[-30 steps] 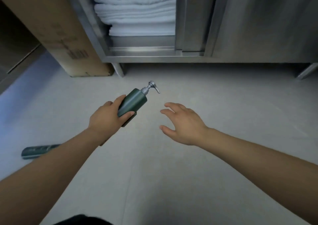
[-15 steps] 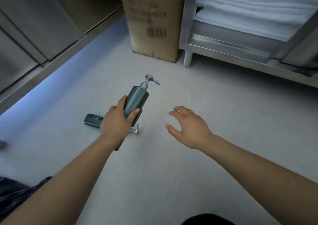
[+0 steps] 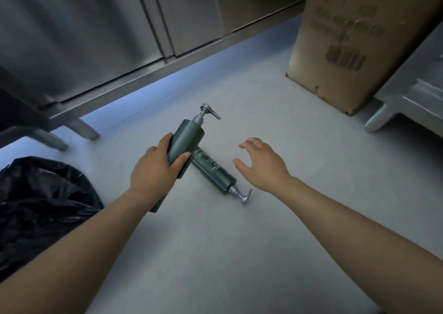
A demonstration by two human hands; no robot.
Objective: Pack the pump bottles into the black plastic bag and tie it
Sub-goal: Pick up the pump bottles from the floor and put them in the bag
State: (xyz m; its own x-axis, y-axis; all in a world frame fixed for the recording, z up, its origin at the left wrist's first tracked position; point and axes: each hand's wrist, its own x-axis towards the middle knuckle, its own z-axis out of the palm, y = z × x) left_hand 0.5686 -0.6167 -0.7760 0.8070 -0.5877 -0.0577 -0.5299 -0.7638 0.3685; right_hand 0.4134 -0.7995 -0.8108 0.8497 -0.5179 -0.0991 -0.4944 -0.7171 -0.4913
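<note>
My left hand (image 3: 155,169) grips a dark green pump bottle (image 3: 187,138) by its body, the silver pump head pointing up and away. A second dark green pump bottle (image 3: 214,173) lies on its side on the grey floor just right of that hand, its pump toward me. Spread open and holding nothing, my right hand (image 3: 262,165) hovers just right of the lying bottle without touching it. The black plastic bag (image 3: 40,205) sits crumpled on the floor at the left edge, beside my left forearm.
Stainless steel cabinets on legs (image 3: 96,37) run along the left and back. A tall cardboard box (image 3: 354,37) stands at the upper right beside another steel unit (image 3: 412,97). The grey floor (image 3: 239,253) stretches in front of me.
The view has swung left: the towel shelf has left the frame, the black bag has come in at the left. The lying bottle is now next to my hands. My left hand's grip is unchanged.
</note>
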